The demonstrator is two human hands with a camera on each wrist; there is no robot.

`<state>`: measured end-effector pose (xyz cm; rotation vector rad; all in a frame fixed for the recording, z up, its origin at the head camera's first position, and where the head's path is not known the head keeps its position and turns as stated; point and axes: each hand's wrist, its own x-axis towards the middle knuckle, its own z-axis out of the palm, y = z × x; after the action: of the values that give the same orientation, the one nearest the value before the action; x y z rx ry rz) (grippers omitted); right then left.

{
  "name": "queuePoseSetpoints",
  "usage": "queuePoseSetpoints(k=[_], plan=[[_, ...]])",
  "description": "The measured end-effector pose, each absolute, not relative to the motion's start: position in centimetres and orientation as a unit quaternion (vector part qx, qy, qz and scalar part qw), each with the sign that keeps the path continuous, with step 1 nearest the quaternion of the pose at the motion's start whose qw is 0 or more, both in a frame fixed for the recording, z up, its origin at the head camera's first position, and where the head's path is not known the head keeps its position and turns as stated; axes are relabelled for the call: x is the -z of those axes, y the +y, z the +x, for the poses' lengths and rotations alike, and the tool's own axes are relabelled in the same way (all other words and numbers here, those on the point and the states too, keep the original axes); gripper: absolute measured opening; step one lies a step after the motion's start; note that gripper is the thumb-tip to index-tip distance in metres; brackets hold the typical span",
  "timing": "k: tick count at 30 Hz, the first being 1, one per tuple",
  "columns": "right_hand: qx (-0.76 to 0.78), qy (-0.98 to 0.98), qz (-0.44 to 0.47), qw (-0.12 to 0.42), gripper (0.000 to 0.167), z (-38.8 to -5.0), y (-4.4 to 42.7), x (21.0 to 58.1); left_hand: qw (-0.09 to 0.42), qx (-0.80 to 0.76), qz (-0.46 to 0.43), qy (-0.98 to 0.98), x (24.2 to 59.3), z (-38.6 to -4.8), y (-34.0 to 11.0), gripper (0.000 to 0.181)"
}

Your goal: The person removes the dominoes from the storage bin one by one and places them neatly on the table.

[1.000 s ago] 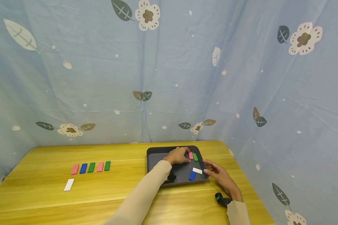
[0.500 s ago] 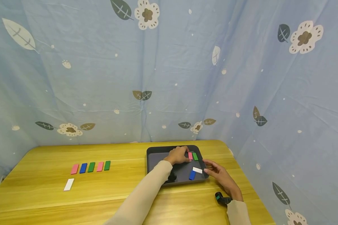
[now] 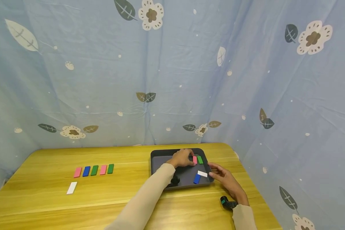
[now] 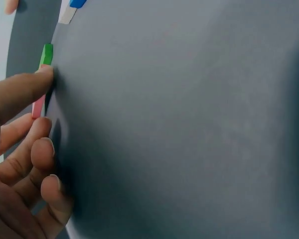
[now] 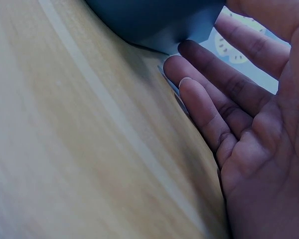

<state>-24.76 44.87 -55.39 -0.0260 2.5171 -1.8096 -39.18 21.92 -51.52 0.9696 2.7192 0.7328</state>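
Note:
My left hand (image 3: 182,158) reaches into a dark grey tray (image 3: 161,153) and pinches a small flat pink block (image 3: 195,159) between thumb and fingers. Right beside that piece lies a green block (image 3: 200,159); in the left wrist view the pink block (image 4: 38,107) is partly covered by the thumb. Nearer the tray's right front corner, a white block (image 3: 202,173) and a blue block (image 3: 196,179) lie at an angle, touching or nearly so. My right hand (image 3: 227,180) rests at the tray's right side, its fingers loosely extended against the outer wall (image 5: 164,25).
To the left on the wooden table (image 3: 126,198), several pink, blue and green blocks stand spaced in a row, a blue block (image 3: 86,171) among them. One white block (image 3: 72,187) lies in front of the row. A patterned curtain (image 3: 172,70) hangs behind and to the right.
Nearly everything holds still. The view has shifted very slightly; the left hand keeps its pinch on the pink block, and the right hand stays at the tray's side.

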Motion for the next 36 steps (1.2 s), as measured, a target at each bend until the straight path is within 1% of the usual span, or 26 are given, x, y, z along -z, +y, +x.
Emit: queuePoseSetpoints(k=[7,14,20,29,36], plan=[[0.58,0.815,-0.006,0.021,0.054,-24.7,44.8,55.4,0.084,-0.263,0.35,0.895,50.1,-38.9,20.7,0.044],[0.574,0.818,0.002,0.024,0.054,-24.8,44.7,55.5,0.072,-0.261,0.375,0.887,48.7,-38.7,19.3,0.043],[0.573,0.82,0.002,0.019,0.053,-24.6,44.8,55.3,0.079,-0.289,0.394,0.869,47.3,-38.6,18.1,0.044],[0.572,0.819,0.009,0.034,0.054,-24.5,45.0,55.5,0.075,-0.317,0.424,0.845,45.2,-37.9,16.4,0.045],[0.565,0.824,0.004,0.031,0.055,-24.6,44.9,55.1,0.052,-0.311,0.439,0.841,44.0,-37.6,14.6,0.045]])
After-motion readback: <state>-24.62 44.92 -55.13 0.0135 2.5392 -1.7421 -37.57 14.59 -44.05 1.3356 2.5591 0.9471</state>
